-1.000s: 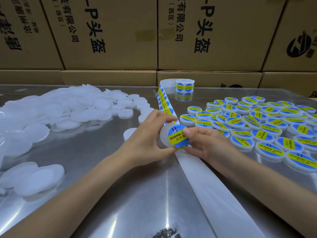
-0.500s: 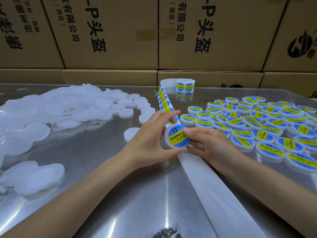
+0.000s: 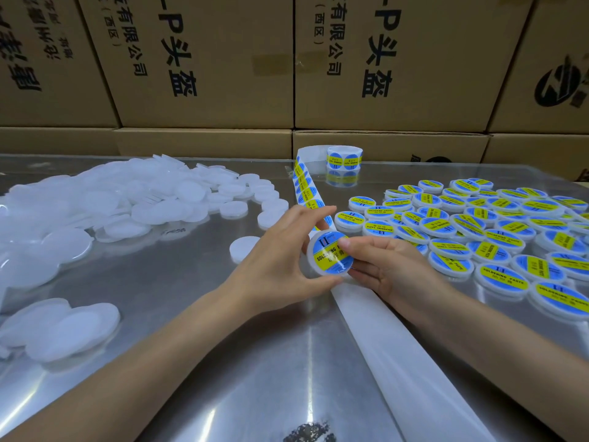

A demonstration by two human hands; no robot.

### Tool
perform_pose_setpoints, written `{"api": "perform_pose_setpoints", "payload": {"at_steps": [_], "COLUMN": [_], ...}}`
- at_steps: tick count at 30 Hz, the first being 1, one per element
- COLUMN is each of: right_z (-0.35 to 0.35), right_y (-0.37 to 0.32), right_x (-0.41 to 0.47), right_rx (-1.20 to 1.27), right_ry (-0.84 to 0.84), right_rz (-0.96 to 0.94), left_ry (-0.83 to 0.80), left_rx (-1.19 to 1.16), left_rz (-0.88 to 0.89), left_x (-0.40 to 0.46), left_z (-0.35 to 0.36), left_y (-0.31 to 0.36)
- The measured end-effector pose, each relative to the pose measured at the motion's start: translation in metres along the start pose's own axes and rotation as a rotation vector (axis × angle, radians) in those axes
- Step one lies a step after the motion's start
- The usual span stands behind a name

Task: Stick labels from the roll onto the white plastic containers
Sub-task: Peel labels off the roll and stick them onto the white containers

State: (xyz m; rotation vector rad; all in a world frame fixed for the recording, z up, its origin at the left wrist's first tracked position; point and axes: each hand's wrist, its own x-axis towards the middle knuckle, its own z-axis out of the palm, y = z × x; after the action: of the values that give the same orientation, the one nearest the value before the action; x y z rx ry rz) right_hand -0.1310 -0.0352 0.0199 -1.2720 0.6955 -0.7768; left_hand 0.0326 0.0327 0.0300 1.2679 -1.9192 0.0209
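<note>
So both hands are on one white plastic container (image 3: 330, 255) right around the middle of the table (image 3: 178, 314), held tilted up off the surface so its labelled top faces the camera. The left hand (image 3: 280, 260) is wrapped around its left side, thumb underneath and fingers curled over the far edge. The right hand (image 3: 379, 263) grips it from the right, thumb pressing down on the blue and yellow label (image 3: 331, 252) that reads "SOLDERING" something, the rest is under the thumb.

The label roll (image 3: 345, 157) stands near the far edge of the table, and its strip of labels (image 3: 307, 191) runs from there toward the hands. Past the hands it's just bare white backing paper (image 3: 411, 362) trailing off toward the near edge, right under the held container.

Left side of the table is a big heap of unlabelled white containers (image 3: 121, 199), with a few more loose ones (image 3: 60, 327) by the near left edge and one single container (image 3: 244, 248) sitting just beside the left hand. Right side is covered with finished labelled containers (image 3: 478, 231), all spread out flat-ish and overlapping a bit.

Behind the far edge there's a wall of stacked cardboard boxes (image 3: 223, 59) with black Chinese print.
</note>
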Motion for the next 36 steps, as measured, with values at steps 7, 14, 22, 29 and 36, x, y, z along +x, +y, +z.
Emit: {"api": "perform_pose_setpoints", "payload": {"at_steps": [7, 14, 22, 29, 36], "right_z": [0.003, 0.009, 0.003, 0.002, -0.004], "right_y": [0.003, 0.006, 0.005, 0.007, 0.000], "right_x": [-0.001, -0.001, -0.001, -0.002, 0.000], "right_rx": [-0.023, -0.199, -0.566, -0.728, -0.735], "right_ry": [0.051, 0.202, 0.308, 0.320, 0.282], "right_rz": [-0.033, -0.359, -0.572, -0.694, -0.436], "left_ry": [0.002, 0.077, 0.158, 0.168, 0.112], "left_rx": [0.004, -0.029, -0.104, -0.160, -0.111], "left_rz": [-0.016, -0.061, -0.122, -0.169, -0.093], "left_x": [0.000, -0.001, -0.001, -0.001, -0.002], "left_z": [0.000, 0.004, 0.007, 0.007, 0.008], "left_y": [0.002, 0.005, 0.010, 0.010, 0.007]}}
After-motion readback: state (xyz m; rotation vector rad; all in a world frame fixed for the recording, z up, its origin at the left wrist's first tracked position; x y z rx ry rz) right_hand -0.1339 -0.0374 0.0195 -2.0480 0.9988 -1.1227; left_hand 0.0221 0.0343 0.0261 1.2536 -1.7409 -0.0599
